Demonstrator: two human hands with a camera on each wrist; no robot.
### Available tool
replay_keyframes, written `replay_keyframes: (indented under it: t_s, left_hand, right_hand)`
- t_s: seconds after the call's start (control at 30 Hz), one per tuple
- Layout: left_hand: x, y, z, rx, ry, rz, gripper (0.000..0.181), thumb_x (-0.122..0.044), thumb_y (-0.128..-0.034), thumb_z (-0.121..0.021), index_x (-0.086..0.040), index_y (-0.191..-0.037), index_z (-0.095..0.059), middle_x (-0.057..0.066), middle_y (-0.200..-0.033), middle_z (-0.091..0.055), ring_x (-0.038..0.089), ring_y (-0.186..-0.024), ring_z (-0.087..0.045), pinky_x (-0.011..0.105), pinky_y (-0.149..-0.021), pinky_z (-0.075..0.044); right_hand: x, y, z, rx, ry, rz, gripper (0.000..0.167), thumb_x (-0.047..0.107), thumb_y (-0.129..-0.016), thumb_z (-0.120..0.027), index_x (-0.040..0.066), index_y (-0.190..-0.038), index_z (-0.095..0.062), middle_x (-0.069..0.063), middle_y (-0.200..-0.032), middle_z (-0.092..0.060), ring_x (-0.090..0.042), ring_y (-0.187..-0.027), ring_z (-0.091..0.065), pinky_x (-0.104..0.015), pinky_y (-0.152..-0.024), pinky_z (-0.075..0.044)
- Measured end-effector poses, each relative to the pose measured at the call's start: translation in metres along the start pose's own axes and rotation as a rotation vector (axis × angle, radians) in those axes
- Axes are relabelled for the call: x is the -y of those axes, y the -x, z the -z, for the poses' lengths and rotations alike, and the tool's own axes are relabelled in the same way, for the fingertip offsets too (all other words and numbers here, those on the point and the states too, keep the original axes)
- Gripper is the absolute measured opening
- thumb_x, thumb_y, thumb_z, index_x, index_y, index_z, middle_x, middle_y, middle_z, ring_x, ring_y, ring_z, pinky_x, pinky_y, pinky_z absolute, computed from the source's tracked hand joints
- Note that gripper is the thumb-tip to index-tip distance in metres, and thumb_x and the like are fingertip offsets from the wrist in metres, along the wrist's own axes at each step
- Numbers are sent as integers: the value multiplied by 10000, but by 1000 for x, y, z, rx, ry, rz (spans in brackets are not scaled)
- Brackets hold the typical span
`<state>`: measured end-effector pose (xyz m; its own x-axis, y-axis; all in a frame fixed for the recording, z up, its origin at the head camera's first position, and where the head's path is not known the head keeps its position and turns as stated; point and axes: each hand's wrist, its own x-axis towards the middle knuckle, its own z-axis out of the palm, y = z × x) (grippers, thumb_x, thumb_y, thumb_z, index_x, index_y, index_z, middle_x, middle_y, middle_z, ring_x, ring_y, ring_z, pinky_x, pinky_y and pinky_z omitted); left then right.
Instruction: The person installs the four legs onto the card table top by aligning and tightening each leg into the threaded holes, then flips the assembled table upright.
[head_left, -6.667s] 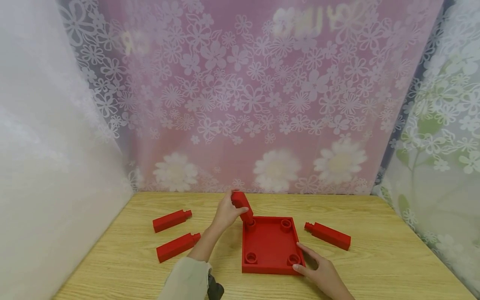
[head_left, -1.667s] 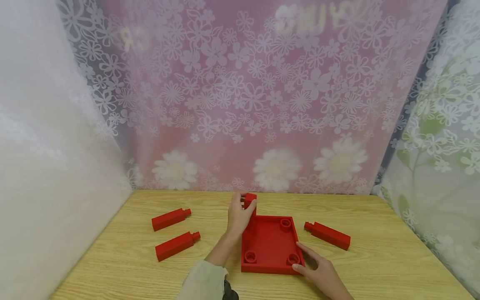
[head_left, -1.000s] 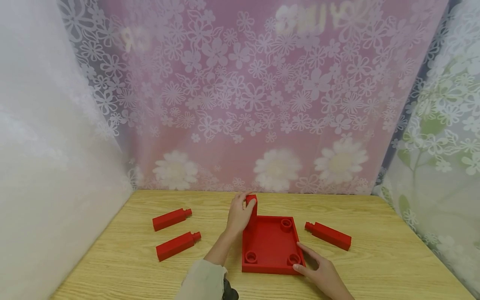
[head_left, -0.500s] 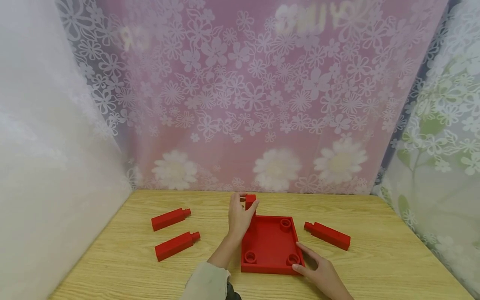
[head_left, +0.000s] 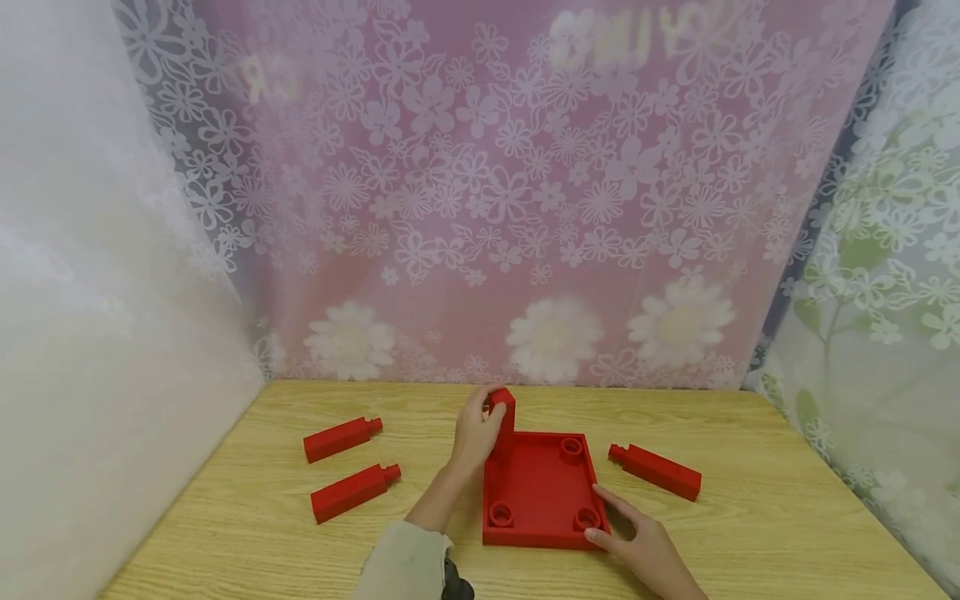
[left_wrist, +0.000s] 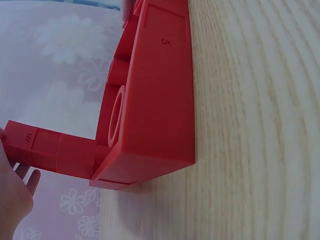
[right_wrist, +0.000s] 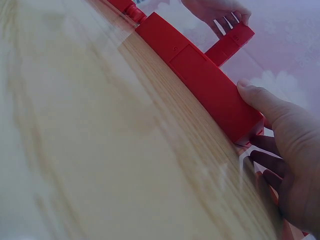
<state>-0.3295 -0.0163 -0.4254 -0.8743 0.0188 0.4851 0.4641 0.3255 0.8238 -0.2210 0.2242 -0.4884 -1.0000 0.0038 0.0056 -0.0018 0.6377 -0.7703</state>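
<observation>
Hands in view: two. My left hand (head_left: 474, 435) grasps one red post (head_left: 507, 421) near its top, thumb on one side and fingers on the other. The post stands upright at the far left corner of one red tray (head_left: 540, 483). I cannot tell how deep it sits, as its base is hidden. My right hand (head_left: 645, 546) grasps the tray at its near right corner, thumb on the near side and forefinger along the right side.

Sockets showing inside the tray: three, at the far right corner (head_left: 572, 451), near left corner (head_left: 501, 514) and near right corner (head_left: 587, 519).

Posts in total: four. Besides the one held, three lie flat on the wood-grain table (head_left: 780, 517): an upper left post (head_left: 337, 441), a lower left post (head_left: 351, 495) and a right post (head_left: 660, 473). Each has one narrower end, pointing toward the tray.

Behind: one pink flowered backdrop (head_left: 465, 208), with three large white daisies along its lower part.
</observation>
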Motion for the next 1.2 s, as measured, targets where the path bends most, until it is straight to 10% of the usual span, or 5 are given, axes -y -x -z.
replay_keyframes:
  t_s: [0.2, 0.57, 1.2]
  left_hand:
    - [-6, 2, 0, 2, -35, 0, 345, -187, -918, -527, -62, -1240, -525, 70, -1139, -541, 235, -976, -499, 388, -775, -449]
    - [-4, 5, -17, -258, -174, 44, 454, -310, -779, -742, -42, -1075, -527, 36, -977, -515, 216, -880, -525, 308, -632, -454]
    - [-3, 5, -13, -202, -81, -28, 357, -193, -802, -725, -44, -1079, -555, 50, -987, -546, 199, -801, -591, 270, -659, -517]
  right_hand:
    - [0, 0, 0, 1, -4, 6, 705, 509, -738, -700, 219, -1346, -493, -165, -1338, -450, -389, -1229, -367, -597, -905, -323]
    - [0, 0, 1, 6, -6, 7, 700, 507, -739, -701, 223, -1344, -494, -166, -1339, -448, -395, -1231, -361, -602, -905, -320]
    - [0, -1, 1, 8, -20, -3, 704, 504, -736, -705, 209, -1341, -499, -173, -1336, -448, -394, -1227, -365, -601, -901, -328]
